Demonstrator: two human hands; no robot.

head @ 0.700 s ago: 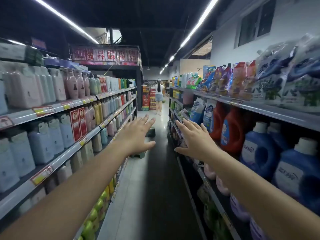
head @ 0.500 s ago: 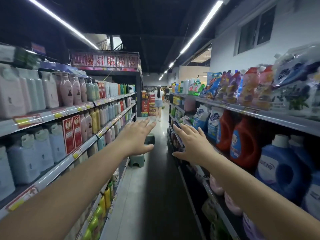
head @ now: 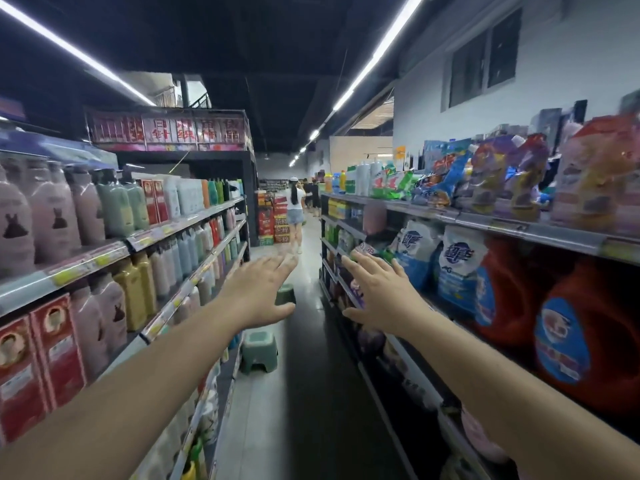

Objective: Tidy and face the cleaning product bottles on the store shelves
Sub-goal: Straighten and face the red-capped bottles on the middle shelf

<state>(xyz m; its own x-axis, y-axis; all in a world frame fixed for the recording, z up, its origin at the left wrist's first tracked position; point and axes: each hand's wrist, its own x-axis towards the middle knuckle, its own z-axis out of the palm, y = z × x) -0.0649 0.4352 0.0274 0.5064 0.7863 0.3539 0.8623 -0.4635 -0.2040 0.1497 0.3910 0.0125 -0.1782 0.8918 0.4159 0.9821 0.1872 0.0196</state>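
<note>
Both hands are empty w/ flat, spread fingers, held out over the aisle; each grip is released, touching nothing. Nearest on the right shelf stand big red jugs, prob. heavy & full, w/ hard smooth plastic that may slip. Best to take one by its handle or neck, other hand on the side, then turn the label out. The right hand hangs near the soft blue & white bags; these are floppy, so grab low w/ both hands. The left hand is out in mid aisle. Past it, left shelf bottles look lighter. Two stools sit on the floor; a person stands far off.
</note>
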